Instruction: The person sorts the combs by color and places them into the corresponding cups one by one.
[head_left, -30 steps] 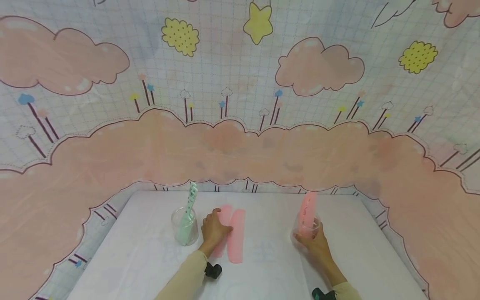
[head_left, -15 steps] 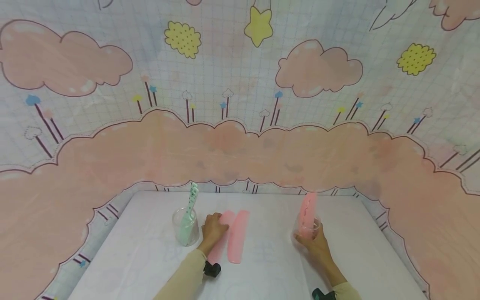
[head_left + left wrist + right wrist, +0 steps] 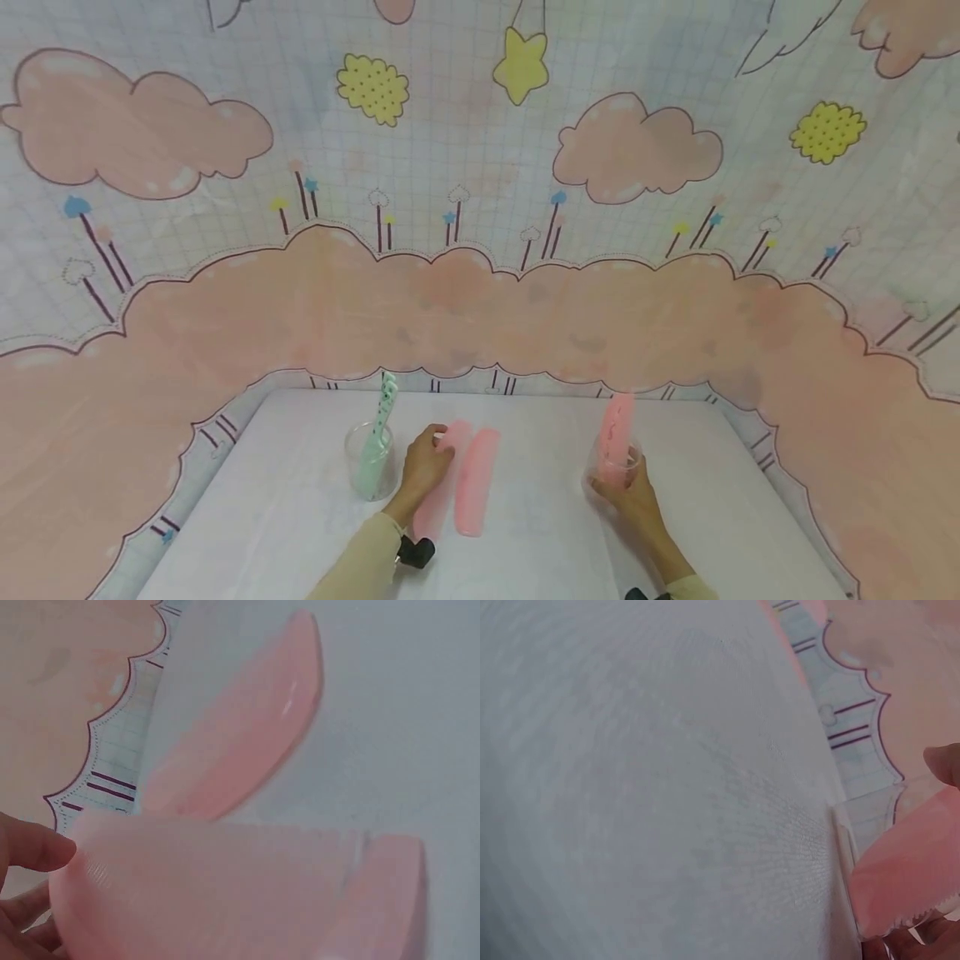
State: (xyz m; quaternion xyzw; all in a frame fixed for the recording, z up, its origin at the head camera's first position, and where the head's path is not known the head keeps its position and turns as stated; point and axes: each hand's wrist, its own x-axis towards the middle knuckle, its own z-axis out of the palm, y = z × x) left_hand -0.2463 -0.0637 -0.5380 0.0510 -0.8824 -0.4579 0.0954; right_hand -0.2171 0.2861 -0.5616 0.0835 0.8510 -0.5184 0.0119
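Note:
In the head view my left hand [image 3: 423,462] pinches a pink comb [image 3: 435,504] near its far end. The left wrist view shows the thumb [image 3: 37,844] on top of this comb, with fingers curled below its edge. A second pink comb [image 3: 477,483] lies just right of it on the white table. My right hand [image 3: 636,498] grips a clear glass cup [image 3: 592,468] low on its side. Another pink comb [image 3: 617,423] stands upright in that cup, its teeth showing in the right wrist view.
Left of my left hand stands another clear cup [image 3: 354,467], holding a mint-green item with a dark-dotted handle [image 3: 386,404] that leans against the rim. A patterned cloth backdrop [image 3: 480,325] rises behind the table's [image 3: 547,533] far edge.
My left hand has drawn back from the right-hand comb and now holds the left one. Both lying combs have turned slightly, far ends rightward. The right hand stays on its cup.

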